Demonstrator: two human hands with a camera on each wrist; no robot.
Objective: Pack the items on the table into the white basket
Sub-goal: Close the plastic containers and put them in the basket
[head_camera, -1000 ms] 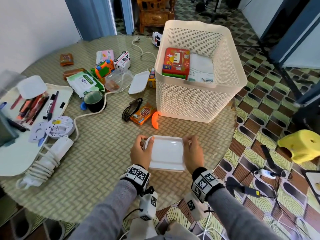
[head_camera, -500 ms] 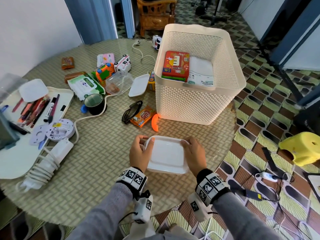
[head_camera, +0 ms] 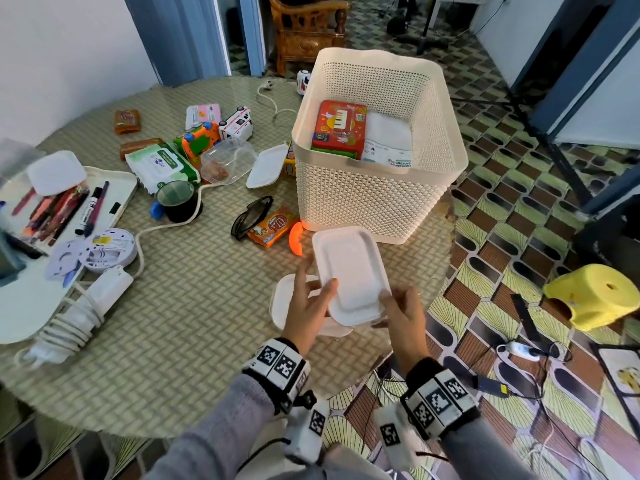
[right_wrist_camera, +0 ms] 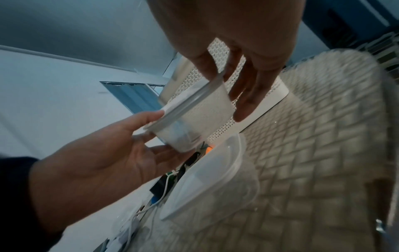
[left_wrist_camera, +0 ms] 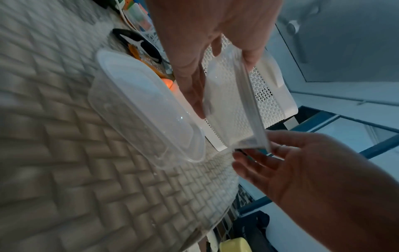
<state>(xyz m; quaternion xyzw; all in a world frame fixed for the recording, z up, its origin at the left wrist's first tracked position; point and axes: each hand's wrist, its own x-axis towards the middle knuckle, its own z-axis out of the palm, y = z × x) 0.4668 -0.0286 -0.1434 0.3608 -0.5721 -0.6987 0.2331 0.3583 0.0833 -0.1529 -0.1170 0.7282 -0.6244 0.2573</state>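
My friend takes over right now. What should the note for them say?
Left hand and right hand both hold a lidded container in the air, near the white basket.
A second lidded container sits on the table beneath it.
Done: a red box and a white pack lie in the basket.
Left: both containers, plus the snack pack, sunglasses, wipes and toys.

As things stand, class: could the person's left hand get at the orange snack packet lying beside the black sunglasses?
Probably not yet. The left hand holds the lidded clear plastic container together with the right hand. The orange snack packet itself lies uncovered ahead.
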